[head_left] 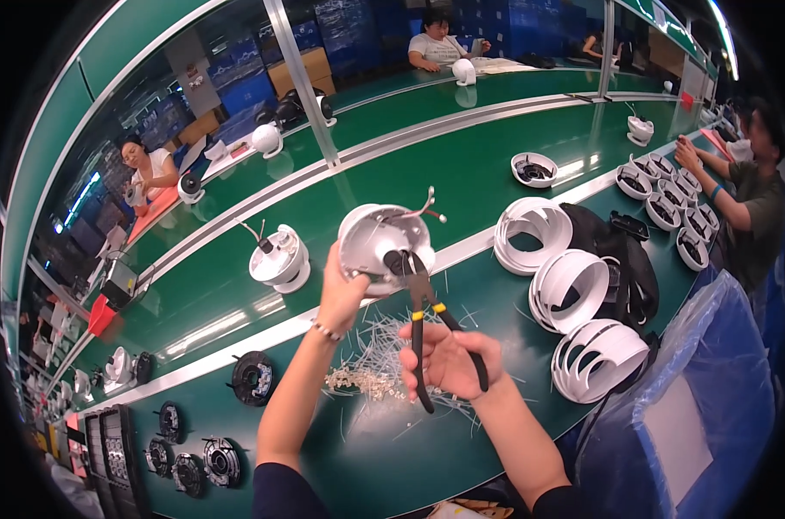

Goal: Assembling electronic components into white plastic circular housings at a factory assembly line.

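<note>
My left hand (344,298) is closed around a white bowl-shaped housing (362,242), lifted above the bench edge. Its hollow inside faces me, and wires with a small connector (429,208) stick out at the top. In my right hand (453,359) is a pair of cutting pliers (418,337) with black handles and yellow bands. The handles are spread apart, and the tips are at a black part (398,262) inside the housing; whether the jaws grip it I cannot tell. Below lie loose clear strips (388,333) and a heap of small beige pieces (371,379).
A similar white housing (280,264) stands on the green conveyor (462,186). Stacked white rings (596,359) and a black bag (639,277) lie right, beside a blue-lined bin (712,355). Black round parts (222,461) lie left. A co-worker (747,190) works by several white bowls.
</note>
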`<state>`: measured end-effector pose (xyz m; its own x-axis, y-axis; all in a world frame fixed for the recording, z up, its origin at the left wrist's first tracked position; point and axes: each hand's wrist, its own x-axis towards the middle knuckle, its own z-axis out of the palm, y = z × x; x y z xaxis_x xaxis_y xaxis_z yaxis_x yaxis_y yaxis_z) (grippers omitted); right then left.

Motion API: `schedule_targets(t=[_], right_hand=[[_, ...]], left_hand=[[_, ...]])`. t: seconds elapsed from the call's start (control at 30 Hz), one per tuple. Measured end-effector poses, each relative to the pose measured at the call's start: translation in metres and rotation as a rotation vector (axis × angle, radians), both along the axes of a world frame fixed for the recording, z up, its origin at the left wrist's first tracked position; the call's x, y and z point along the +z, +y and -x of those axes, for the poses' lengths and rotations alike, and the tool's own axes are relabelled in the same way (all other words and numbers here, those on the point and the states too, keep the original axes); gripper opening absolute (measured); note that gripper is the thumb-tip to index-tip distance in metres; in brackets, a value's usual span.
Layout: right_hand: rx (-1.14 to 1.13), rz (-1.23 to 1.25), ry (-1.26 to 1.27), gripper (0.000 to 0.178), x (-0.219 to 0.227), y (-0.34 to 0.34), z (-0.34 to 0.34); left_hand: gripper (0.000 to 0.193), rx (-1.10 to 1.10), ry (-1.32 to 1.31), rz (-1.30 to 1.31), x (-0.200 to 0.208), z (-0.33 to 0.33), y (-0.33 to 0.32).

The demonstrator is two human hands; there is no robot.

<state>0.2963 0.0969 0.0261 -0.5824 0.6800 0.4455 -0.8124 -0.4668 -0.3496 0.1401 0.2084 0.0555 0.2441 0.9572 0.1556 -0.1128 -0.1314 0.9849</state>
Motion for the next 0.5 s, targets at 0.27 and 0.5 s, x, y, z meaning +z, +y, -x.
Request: schedule_targets(t=[0.27, 0.5], right_hand=[[-0.022, 0.085, -0.197, 0.054, -0.002, 0.000, 0.007], [0.017, 0.126, -0.150, 0.057, -0.001, -0.002, 0.001]], left_hand=[[0.071, -0.096, 0.197, -0.220, 0.021, 0.045, -0.047], [0.073, -0.199, 0.169, -0.131, 0.038, 0.046, -0.058]])
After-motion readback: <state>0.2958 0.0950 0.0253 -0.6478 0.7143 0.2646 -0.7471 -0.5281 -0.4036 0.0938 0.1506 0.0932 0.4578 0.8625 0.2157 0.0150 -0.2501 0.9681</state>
